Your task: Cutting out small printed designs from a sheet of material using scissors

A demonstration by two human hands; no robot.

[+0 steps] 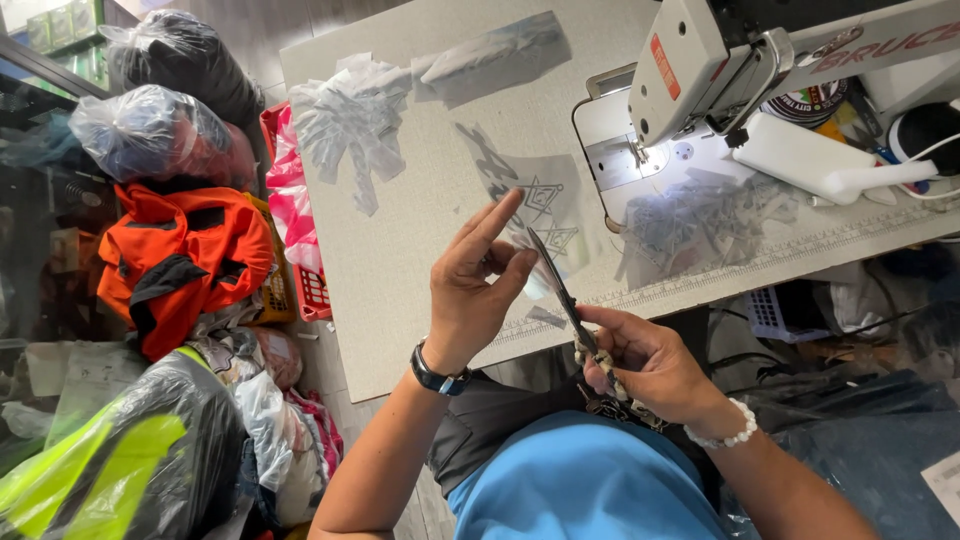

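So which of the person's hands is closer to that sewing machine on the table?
Right. The right hand with the scissors sits below the sewing machine, on its side of the table; the left hand, pinching clear film, is further left.

Single view, head-worn camera, looking steeply down from above person's chest. Close range: left hand (478, 290) and right hand (650, 365) fill centre, just below near edge of bench (400, 260). Frame tilted, so bench edge runs diagonally. Sewing machine (720, 60) sits at upper right, head cropped by top border. Left of bench, floor with bagged bundles (160, 130) and orange garment (180, 250) falls inside view. Blue shirt (580, 480) closes bottom edge. No second view, so no shared area.
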